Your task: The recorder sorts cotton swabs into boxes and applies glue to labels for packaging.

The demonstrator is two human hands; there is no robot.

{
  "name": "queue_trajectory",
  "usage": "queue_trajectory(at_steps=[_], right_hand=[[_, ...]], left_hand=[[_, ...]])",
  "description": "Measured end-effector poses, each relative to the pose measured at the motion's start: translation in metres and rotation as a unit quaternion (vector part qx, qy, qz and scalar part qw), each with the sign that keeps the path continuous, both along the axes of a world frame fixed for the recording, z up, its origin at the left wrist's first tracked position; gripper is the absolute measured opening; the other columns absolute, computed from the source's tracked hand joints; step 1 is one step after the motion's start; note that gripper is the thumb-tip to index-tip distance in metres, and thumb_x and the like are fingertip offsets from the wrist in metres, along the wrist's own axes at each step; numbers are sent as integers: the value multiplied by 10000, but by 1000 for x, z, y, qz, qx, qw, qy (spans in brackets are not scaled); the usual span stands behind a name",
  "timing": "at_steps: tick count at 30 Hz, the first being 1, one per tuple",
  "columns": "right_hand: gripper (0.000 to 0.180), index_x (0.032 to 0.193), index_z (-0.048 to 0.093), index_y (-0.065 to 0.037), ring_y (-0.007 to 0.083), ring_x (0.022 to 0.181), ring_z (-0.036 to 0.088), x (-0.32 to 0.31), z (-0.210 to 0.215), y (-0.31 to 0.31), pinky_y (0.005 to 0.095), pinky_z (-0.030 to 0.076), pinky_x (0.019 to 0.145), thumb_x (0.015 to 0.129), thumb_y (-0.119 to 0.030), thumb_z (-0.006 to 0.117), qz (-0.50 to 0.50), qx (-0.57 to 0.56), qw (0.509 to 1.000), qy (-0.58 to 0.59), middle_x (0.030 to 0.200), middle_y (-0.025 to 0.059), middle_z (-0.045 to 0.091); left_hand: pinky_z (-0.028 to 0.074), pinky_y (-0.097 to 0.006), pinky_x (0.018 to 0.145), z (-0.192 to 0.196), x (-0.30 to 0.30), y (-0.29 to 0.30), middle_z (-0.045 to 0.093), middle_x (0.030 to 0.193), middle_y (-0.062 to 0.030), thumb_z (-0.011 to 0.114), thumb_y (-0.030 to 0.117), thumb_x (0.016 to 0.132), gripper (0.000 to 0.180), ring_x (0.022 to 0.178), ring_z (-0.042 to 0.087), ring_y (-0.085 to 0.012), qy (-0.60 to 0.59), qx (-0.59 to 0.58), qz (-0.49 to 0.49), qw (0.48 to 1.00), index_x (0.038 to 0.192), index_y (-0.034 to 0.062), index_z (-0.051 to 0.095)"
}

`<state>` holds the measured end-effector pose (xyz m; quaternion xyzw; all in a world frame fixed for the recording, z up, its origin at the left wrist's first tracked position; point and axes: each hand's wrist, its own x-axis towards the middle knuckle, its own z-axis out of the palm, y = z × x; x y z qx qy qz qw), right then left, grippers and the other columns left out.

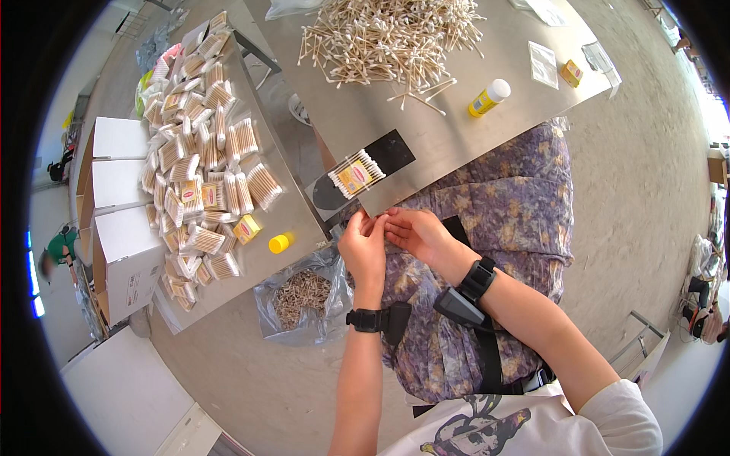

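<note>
My left hand (362, 249) and my right hand (418, 234) meet just below the table's near corner, in front of my lap. Both are closed, fingertips pinched together. Whatever they pinch, if anything, is too small or clear to make out. Just beyond them, a flat bundle of cotton swabs (372, 166) with a yellow label card (356, 176) on it lies on a black strip (391, 152) at the table edge. Farther back, a large heap of loose cotton swabs (388, 42) covers part of the metal table (449, 156).
A yellow glue stick (487, 99), clear bags (543, 64) and a small stack of yellow cards (572, 73) sit at right. Packed swab bags (201, 152) crowd the left table, with a yellow cap (279, 244). Below hangs a plastic bag of swabs (303, 299); cardboard boxes (125, 251) stand left.
</note>
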<state>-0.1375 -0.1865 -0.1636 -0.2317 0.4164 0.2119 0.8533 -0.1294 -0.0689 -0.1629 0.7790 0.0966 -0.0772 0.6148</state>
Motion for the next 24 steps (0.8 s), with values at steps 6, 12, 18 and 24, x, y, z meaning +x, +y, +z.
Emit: queue_trajectory(at_steps=[6, 12, 18, 24], right_hand=[[219, 1061, 575, -4, 132, 818, 584, 2, -4, 9, 251, 460, 752, 844, 8, 548, -13, -1, 1000, -23, 900, 32, 616], [213, 1024, 587, -20, 125, 839, 603, 2, -7, 12, 239, 455, 742, 826, 53, 552, -36, -33, 998, -29, 933, 36, 635], [155, 972, 599, -19, 139, 826, 620, 5, -8, 11, 235, 471, 730, 829, 39, 594, -26, -33, 998, -36, 900, 46, 646], [147, 979, 555, -1, 162, 852, 607, 8, -8, 6, 263, 497, 784, 845, 43, 594, -4, -37, 999, -33, 908, 64, 607]], left_hand=[[521, -250, 776, -15, -7, 3, 647, 1090, -146, 614, -42, 842, 390, 939, 638, -161, 55, -159, 81, 982, 1215, -105, 521], [522, -245, 779, -16, -8, 1, 640, 1110, -139, 591, -49, 852, 383, 940, 634, -155, 93, -222, 112, 964, 1227, -91, 525], [508, -265, 824, -15, -8, 4, 647, 1102, -162, 591, -55, 857, 372, 986, 631, -172, 68, -166, 88, 980, 1222, -101, 536], [512, -248, 774, -10, -9, 6, 675, 1012, -115, 634, -2, 861, 271, 885, 641, -143, 8, -36, 57, 998, 1117, -88, 613]])
